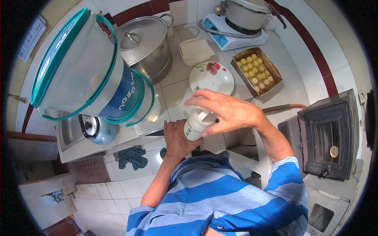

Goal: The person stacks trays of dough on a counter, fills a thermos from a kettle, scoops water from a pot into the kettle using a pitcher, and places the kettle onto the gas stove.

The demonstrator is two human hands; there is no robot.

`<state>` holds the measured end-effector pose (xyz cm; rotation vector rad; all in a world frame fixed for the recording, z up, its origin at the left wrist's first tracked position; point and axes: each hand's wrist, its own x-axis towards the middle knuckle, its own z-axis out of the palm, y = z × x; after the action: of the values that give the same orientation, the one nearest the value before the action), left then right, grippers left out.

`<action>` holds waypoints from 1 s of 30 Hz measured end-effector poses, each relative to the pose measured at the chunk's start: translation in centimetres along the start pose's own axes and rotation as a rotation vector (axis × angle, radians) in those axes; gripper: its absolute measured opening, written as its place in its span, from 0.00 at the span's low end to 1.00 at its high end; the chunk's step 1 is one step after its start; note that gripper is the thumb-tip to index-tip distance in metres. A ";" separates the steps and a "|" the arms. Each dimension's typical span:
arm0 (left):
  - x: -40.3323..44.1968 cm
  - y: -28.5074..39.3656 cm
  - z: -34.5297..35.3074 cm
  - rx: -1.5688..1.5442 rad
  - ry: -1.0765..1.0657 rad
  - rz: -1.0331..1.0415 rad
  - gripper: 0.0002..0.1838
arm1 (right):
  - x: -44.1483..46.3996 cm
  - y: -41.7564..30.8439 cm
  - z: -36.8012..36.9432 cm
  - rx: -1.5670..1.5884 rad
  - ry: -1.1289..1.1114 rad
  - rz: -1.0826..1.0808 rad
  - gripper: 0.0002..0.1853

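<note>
My left hand (178, 138) is wrapped around a white canister (193, 132) with dark letters reading "AIR" on its side, held upright near the counter's front edge. On top of the canister is a whitish lid (201, 118) with a raised grip. My right hand (230, 110) is over the lid, fingers stretched out and apart, thumb low beside the canister's rim. Whether its fingers touch the lid I cannot tell. Just beyond my hands lies a white plate (212, 83) with a red flower pattern.
A metal baking tin (271, 87) holds several small round yellow pieces. Behind are a square tub (193, 53), a large steel pot (151, 55) and a white scale (236, 37) bearing another pot. Stacked plastic buckets (106, 84) rise at left, above a kettle (104, 131). An oven door (328, 137) stands right.
</note>
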<state>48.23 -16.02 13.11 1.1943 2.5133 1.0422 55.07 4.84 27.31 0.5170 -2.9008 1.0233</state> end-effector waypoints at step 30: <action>-4.6 -2.5 -1.1 -0.202 0.025 -0.069 0.38 | -9.7 21.0 13.6 0.314 1.477 1.031 0.36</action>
<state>49.29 -21.00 11.68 1.0368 2.3804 1.2649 58.78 14.76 2.68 -1.3022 -1.4701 1.0912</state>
